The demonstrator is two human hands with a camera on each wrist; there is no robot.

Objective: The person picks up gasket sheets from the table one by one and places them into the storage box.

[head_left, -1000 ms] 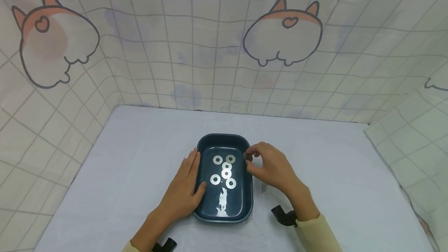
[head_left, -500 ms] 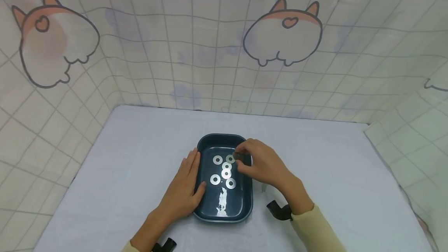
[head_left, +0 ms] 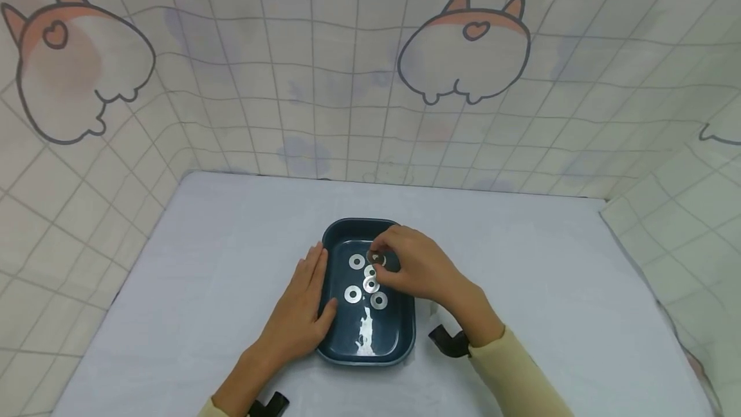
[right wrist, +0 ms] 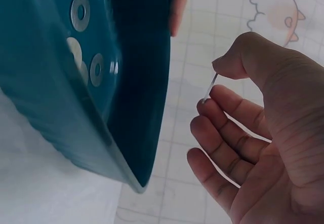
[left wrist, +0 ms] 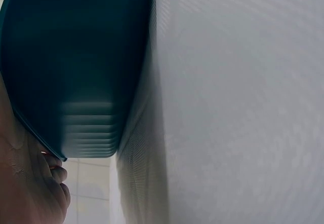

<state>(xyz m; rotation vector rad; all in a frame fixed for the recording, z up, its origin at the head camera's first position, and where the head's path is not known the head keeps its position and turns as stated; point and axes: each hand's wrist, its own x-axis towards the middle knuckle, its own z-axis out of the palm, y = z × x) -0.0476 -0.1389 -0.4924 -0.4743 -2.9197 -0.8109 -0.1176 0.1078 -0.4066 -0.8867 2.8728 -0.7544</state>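
Observation:
My right hand (head_left: 419, 266) pinches a flat metal washer (head_left: 376, 258) above the upper part of a dark blue tray (head_left: 341, 333). In the right wrist view the washer (right wrist: 209, 88) stands edge-on between thumb and fingertips, with the other fingers (right wrist: 212, 181) loosely bent. My left hand (head_left: 296, 307) rests along the tray's left side with fingers straight and the thumb over the rim. Several silver washers (head_left: 353, 294) lie flat on the tray floor, some partly behind my right hand. The left wrist view shows the tray's outer wall (left wrist: 76, 57) beside my palm (left wrist: 30, 183).
The tray stands on a white-covered table (head_left: 231, 224). A tile-patterned curtain (head_left: 278, 82) with cartoon animals hangs behind and at both sides. A black wrist mount (head_left: 450, 342) sticks out below my right hand, and another black wrist mount (head_left: 269, 405) is by my left wrist.
My right hand has carried the washer leftward from the tray's right rim to over the tray floor. My left hand stays on the left rim. The head view has shifted slightly.

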